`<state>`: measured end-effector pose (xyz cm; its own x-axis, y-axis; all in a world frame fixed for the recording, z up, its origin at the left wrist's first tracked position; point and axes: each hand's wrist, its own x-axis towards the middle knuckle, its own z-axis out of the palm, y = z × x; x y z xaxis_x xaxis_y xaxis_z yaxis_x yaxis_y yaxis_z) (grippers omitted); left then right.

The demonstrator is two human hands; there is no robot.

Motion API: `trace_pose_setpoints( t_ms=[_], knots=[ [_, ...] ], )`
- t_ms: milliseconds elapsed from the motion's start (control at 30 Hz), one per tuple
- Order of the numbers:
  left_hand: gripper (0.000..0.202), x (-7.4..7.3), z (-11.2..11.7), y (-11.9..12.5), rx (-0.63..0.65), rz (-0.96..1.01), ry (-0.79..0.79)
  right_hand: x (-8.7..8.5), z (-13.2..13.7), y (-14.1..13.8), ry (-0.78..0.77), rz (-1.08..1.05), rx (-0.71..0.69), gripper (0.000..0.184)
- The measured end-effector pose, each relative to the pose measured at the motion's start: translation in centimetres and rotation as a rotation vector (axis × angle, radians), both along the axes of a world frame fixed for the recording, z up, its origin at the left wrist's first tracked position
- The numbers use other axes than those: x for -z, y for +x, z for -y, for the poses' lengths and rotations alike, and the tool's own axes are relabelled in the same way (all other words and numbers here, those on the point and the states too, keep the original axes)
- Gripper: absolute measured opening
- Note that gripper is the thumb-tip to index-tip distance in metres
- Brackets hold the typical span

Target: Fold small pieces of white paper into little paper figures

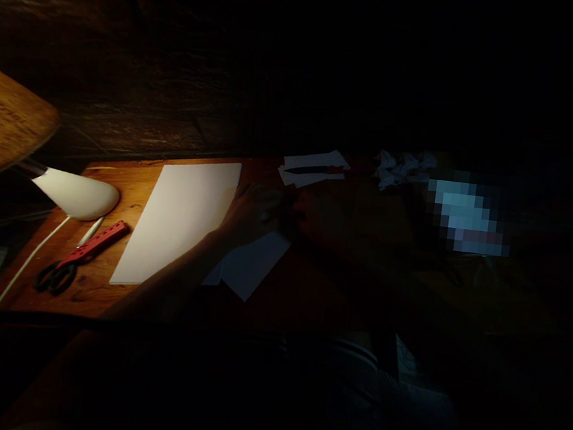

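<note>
My left hand (254, 206) rests over the top of a folded-looking white paper (256, 265), its fingers stretched to the right. Close beside it, my right hand (316, 211) is deep in shadow with the fingers curled in near the paper's upper edge. What those fingers hold, if anything, is too dark to make out. Left of my hands lies a stack of blank white sheets (176, 223), partly covered by my left forearm.
A lamp's white base (81, 196) stands left on the wooden table (97, 283), its cord trailing forward. Black-handled scissors (59, 277) lie against a red slotted strip (94, 243). Behind my hands are paper pieces (318, 158), crumpled papers (400, 169) and, farther right, a blurred bright screen (467, 218).
</note>
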<state>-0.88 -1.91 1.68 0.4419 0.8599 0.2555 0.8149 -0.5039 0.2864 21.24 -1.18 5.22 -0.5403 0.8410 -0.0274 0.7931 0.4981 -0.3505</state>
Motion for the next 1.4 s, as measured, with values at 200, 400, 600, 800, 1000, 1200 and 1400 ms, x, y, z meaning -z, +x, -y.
trace_pose_setpoints(
  t_ms=[200, 400, 600, 800, 1000, 1200, 1400],
  knots=[
    [0.031, -0.1, 0.1, -0.2, -0.005, -0.035, 0.017, 0.1, -0.5, 0.2, -0.005, 0.001, -0.058, 0.026],
    [0.038, 0.2, -0.1, -0.4, -0.002, -0.041, 0.016, 0.2, -0.9, 0.6, 0.005, -0.005, -0.137, 0.025],
    [0.056, 0.6, -0.4, -0.5, -0.022, -0.033, 0.026, -0.5, -0.6, 1.4, 0.013, 0.016, -0.234, 0.025],
    [0.051, 0.3, -0.2, -0.4, 0.001, -0.048, 0.029, -0.6, -0.6, 1.8, -0.035, 0.025, -0.240, 0.024],
    [0.044, 0.0, 0.0, -0.2, 0.007, -0.087, 0.031, 0.2, -1.3, 2.1, -0.025, -0.036, -0.292, 0.022],
    [0.039, 0.0, 0.0, -0.2, 0.060, -0.069, 0.042, -0.6, -1.2, 2.3, 0.015, 0.024, -0.356, 0.023],
    [0.025, 0.3, -0.4, -0.6, 0.147, -0.100, 0.076, -0.9, -1.2, 2.5, 0.025, 0.088, -0.392, 0.026]
  ],
)
